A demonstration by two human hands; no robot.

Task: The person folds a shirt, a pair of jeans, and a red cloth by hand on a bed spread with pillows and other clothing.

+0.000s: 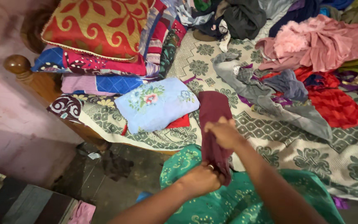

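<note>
A dark maroon cloth [213,108] lies folded into a long strip on the bed's edge, its near end hanging toward me. My left hand [201,179], with a ring on one finger, grips the lower end of the strip. My right hand [225,132] pinches the strip at its middle, fingers closed on the fabric. A folded light blue flowered cloth [156,103] lies just left of the strip, on top of a red cloth [180,122]. My green patterned garment [245,195] fills the bottom of the view.
A patterned cream and green bedsheet [311,157] covers the bed. Loose clothes are heaped at the back right: grey [270,99], red [336,105], pink [320,45]. A red leaf-print pillow [98,25] tops stacked bedding at left. The wooden bedpost [17,65] and dark floor [104,182] lie left.
</note>
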